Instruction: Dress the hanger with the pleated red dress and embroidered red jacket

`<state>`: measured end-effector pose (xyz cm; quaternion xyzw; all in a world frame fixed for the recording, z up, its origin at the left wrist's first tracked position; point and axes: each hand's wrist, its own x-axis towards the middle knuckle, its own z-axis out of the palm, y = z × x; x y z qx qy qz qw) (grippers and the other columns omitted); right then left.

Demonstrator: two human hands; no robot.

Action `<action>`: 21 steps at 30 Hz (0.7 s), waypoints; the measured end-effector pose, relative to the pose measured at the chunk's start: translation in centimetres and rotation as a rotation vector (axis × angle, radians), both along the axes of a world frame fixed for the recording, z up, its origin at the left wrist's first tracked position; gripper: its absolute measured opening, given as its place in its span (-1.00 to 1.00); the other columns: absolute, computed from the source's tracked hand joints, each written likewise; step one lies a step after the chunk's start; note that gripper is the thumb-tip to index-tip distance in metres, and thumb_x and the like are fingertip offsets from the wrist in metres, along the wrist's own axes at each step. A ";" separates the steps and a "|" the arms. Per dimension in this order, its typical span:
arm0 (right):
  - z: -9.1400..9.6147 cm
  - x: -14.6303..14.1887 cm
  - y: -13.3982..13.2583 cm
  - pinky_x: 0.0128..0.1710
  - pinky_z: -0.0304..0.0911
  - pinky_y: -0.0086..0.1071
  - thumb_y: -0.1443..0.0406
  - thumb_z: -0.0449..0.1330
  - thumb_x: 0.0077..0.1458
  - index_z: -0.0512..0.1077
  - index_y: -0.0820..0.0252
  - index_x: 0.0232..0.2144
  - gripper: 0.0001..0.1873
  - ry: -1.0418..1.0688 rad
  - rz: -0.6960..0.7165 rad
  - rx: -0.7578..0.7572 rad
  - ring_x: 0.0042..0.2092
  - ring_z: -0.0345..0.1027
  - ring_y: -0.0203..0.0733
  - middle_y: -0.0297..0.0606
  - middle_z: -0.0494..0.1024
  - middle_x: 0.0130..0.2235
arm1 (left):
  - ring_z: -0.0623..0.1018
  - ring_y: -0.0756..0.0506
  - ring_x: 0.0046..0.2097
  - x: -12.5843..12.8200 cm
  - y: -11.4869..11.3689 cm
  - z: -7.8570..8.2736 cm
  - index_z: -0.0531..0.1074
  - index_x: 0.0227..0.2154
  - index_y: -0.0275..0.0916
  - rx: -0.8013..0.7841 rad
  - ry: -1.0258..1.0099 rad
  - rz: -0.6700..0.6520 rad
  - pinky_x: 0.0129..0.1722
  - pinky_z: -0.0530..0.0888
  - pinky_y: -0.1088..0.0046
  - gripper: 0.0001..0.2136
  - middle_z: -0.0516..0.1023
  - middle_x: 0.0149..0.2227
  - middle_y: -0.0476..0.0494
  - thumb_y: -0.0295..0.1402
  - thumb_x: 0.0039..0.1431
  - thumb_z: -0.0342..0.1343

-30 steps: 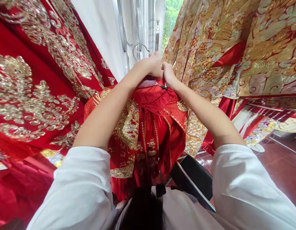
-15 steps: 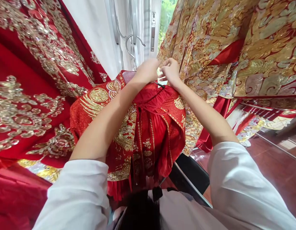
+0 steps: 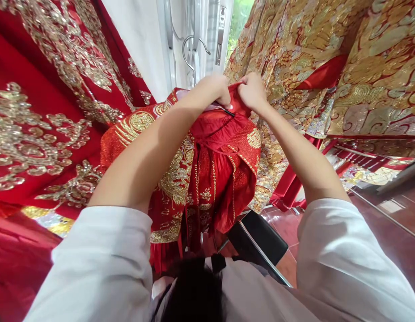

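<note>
A red garment with gold embroidery [image 3: 224, 161] hangs in front of me from a metal hanger hook [image 3: 190, 47]. My left hand [image 3: 216, 89] is closed on the top of the garment near a thin black hanger bar [image 3: 227, 112]. My right hand [image 3: 252, 91] pinches a fold of the red fabric at the garment's upper edge, right beside the left hand. Both arms reach up in white sleeves.
A large red robe with silver-gold embroidery [image 3: 43, 125] hangs at the left. Gold brocade robes [image 3: 328, 67] hang at the right. A window frame [image 3: 221, 31] stands behind. A black chair seat [image 3: 257, 237] sits below on a dark red floor [image 3: 388, 241].
My right hand has gathered a fold of the red fabric at the top, and both hands have shifted slightly higher. The view has tilted a little.
</note>
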<state>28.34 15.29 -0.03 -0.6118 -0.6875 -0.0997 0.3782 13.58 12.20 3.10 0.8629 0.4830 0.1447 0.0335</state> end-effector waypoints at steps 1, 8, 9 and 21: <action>0.4 0.3 -0.3 -0.11 0.30 -0.13 0.28 0.02 0.00 0.32 0.17 -0.54 -0.85 -0.039 -0.023 0.096 -0.13 0.36 0.05 -0.11 0.48 -0.35 | 0.40 -0.30 0.00 0.1 0.2 0.0 0.35 0.09 -0.43 0.031 0.007 -0.005 -0.01 0.31 0.17 -0.43 0.43 0.07 -0.33 -0.29 0.00 0.20; -4.8 2.7 -0.4 -0.11 0.32 -0.19 0.08 0.11 -0.03 0.36 0.14 -0.31 -0.70 0.202 0.347 -0.077 -0.12 0.36 -0.07 -0.18 0.50 -0.23 | 0.44 -0.17 -0.12 -0.9 0.3 -1.2 0.42 -0.01 -0.40 0.194 -0.023 -0.048 -0.18 0.34 0.27 -0.60 0.48 0.00 -0.32 -0.27 0.20 -0.07; -5.7 3.1 -0.5 -0.16 0.34 -0.20 0.07 0.13 -0.05 0.36 0.15 -0.32 -0.69 0.264 0.398 -0.178 -0.17 0.38 -0.09 -0.20 0.50 -0.27 | 0.43 -0.17 -0.12 -0.9 0.3 -1.3 0.43 -0.03 -0.36 0.189 -0.026 -0.052 -0.16 0.34 0.27 -0.62 0.49 -0.01 -0.29 -0.27 0.20 -0.07; -3.2 6.0 -5.6 0.06 0.07 -0.24 0.34 -0.09 0.12 0.26 0.21 -0.17 -0.77 0.186 0.013 0.418 -0.06 0.21 -0.14 -0.06 0.43 -0.14 | 0.30 -0.23 0.06 -0.8 0.6 -2.2 0.28 0.12 -0.31 0.231 -0.243 -0.044 0.05 0.17 0.22 -0.56 0.31 0.18 -0.20 -0.20 0.25 -0.08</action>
